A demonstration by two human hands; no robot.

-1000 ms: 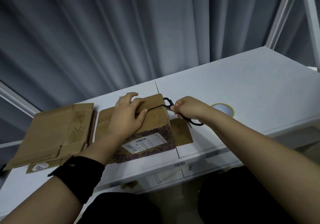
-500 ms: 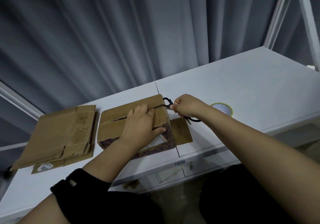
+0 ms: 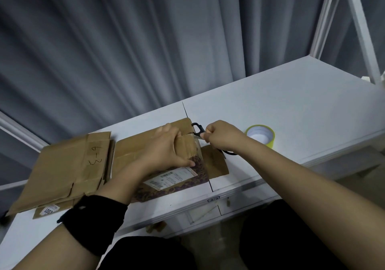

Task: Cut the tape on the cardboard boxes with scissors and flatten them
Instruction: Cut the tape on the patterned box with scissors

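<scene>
A brown cardboard box [image 3: 133,151] with a purple patterned side and a white shipping label stands on the white table [image 3: 291,107]. My left hand [image 3: 164,151] lies over its top near the right end, thumb on the front face, fingers curled over the flap. My right hand [image 3: 220,137] grips black scissors [image 3: 198,129] at the box's right top edge, where the tape seam ends. A loose flap sticks out to the right under my right wrist.
A stack of flattened cardboard boxes [image 3: 66,169] lies at the left of the table. A roll of yellow-green tape [image 3: 261,135] stands right of my right hand. Grey curtains hang behind; a white frame post rises at the far right.
My left hand slid from the box's middle toward its right end and now clamps the top flap there. The scissors stay at the right top edge.
</scene>
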